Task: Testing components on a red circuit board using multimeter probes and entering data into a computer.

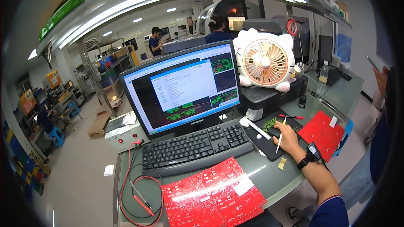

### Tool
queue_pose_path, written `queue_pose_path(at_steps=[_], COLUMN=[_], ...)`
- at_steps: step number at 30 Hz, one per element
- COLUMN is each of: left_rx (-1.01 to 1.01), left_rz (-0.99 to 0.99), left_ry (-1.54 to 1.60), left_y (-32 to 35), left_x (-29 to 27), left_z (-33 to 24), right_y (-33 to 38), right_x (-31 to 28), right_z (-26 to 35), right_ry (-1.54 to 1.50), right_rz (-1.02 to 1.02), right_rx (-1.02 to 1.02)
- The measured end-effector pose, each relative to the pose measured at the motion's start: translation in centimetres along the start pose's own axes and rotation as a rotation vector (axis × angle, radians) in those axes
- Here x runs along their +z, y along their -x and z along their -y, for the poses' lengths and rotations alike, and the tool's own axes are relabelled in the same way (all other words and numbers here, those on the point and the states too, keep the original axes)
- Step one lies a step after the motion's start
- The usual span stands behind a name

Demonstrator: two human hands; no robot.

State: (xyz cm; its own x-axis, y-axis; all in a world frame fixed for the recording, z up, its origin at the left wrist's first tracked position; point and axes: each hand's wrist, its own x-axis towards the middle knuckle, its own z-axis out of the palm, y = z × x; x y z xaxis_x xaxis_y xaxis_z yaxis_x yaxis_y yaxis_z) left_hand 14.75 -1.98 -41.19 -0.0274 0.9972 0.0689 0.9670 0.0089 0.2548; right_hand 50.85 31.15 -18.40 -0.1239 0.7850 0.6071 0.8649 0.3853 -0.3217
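Note:
My right hand (pixel 288 138), a black watch on its wrist, lies over a dark computer mouse that it mostly hides. Between its fingers sticks out a slim, pale pen-like stick (pixel 279 141). Beneath is a black mouse pad (pixel 269 150) with a green pattern. A white marker (pixel 258 130) lies just left of the hand, and a red pen (pixel 291 117) beyond it. The lit monitor (pixel 183 88) shows a pale dialog window over green circuit layouts. A black keyboard (pixel 195 146) sits before it. My left hand is out of sight.
Red circuit boards (pixel 210 191) cover the near edge; another red board (pixel 322 136) lies right. Test leads (pixel 139 199) coil at left. A white fan (pixel 265 61) stands on a black printer (pixel 269 96). A bottle (pixel 322 77) stands behind. Another person's hand (pixel 381 80) holds a phone at right.

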Motion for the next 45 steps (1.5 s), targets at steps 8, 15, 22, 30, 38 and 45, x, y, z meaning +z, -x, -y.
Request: queue_pose_path(at_steps=[8, 15, 22, 30, 38, 45], left_rx=[-0.007, -0.006, -0.018, -0.015, -0.021, -0.028], left_rz=[-0.004, -0.001, 0.003, 0.004, -0.001, -0.005], left_ry=[0.025, 0.036, 0.027, 0.022, 0.027, 0.024], left_y=[-1.3, -2.2, -2.5, -2.5, -2.8, -2.8], left_x=[-1.7, -2.2, -2.3, -2.3, -2.4, -2.3], left_z=[-0.3, -0.2, -0.2, -0.3, -0.3, -0.4], right_y=[-0.1, -0.3, -0.4, -0.2, -0.3, -0.3], right_x=[0.2, -0.2, 0.4, 0.1, 0.0, 0.1], right_z=[0.0, 0.2, 0.1, 0.0, 0.0, 0.1], right_ry=[0.007, 0.013, -0.023, -0.047, -0.045, -0.046], right_rz=[0.017, 0.037, 0.022, 0.004, 0.013, 0.010], right_rx=[-0.014, -0.017, -0.056, -0.058, -0.062, -0.058])
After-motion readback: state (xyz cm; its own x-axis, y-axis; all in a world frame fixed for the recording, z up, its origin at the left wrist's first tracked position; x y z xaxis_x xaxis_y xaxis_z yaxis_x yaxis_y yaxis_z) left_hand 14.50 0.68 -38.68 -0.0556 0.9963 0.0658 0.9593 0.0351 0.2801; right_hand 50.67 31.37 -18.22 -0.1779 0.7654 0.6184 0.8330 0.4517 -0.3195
